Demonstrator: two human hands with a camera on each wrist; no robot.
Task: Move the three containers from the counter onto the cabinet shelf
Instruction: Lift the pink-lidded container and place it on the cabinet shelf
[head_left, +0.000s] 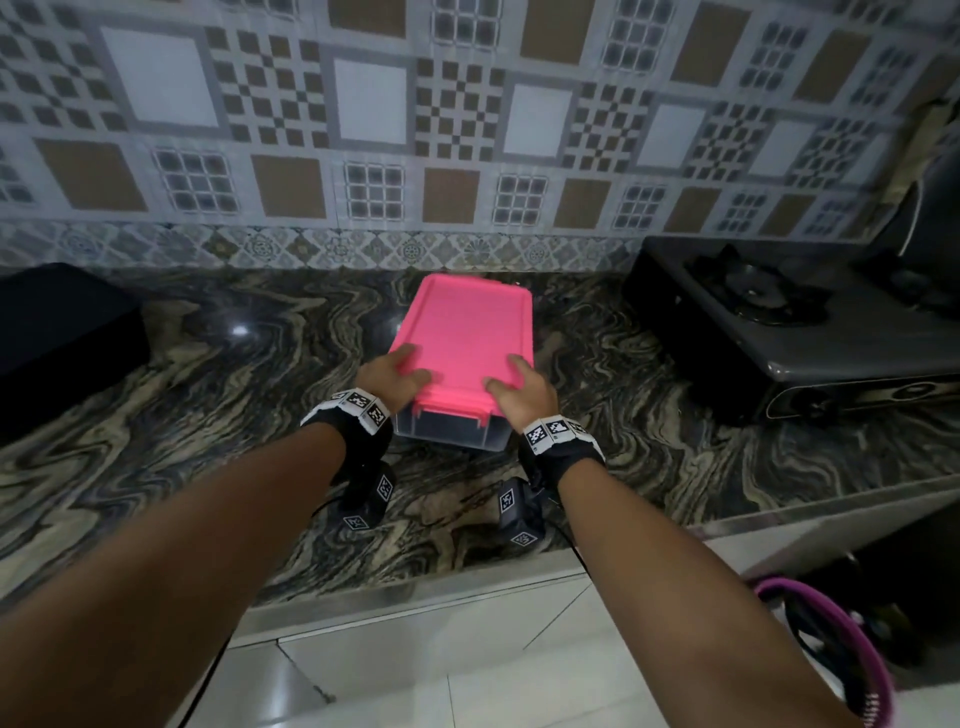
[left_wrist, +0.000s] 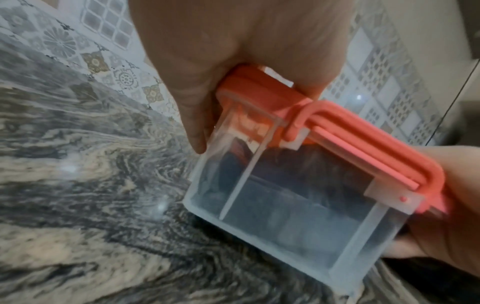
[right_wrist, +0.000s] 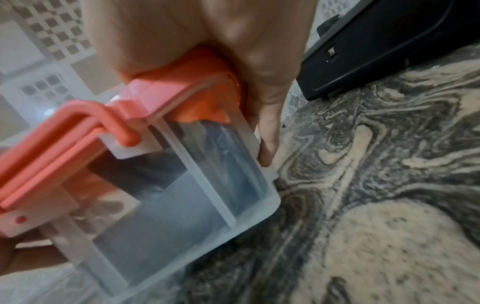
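A clear box (head_left: 451, 427) with a pink lid (head_left: 467, 332) sat on the marbled surface (head_left: 208, 415), its far end toward the tiled wall (head_left: 363, 130) and its near end toward the person. Only this one container was in view; the cabinet shelf was not.

Both hands were grasping it at the near corners. The left hand (head_left: 392, 376) had its thumb over the lid and fingers curled down the left wall; the right hand (head_left: 519, 392) mirrored it on the right wall. Whether the box was lifted off the surface or resting on it could not be told.

The box looked like stiff, thin, smooth plastic, and seemed to hold little or nothing, so it was probably light. Its smooth walls could slip under a loose hold. The pink latch handle (left_wrist: 363, 148) on the near end looked hinged, so a poor place to carry from. Taking it by the two sides under the lid's rim, as here, seemed the steadier hold, keeping it level.

A dark stove (head_left: 779, 322) stood to the right, well apart.
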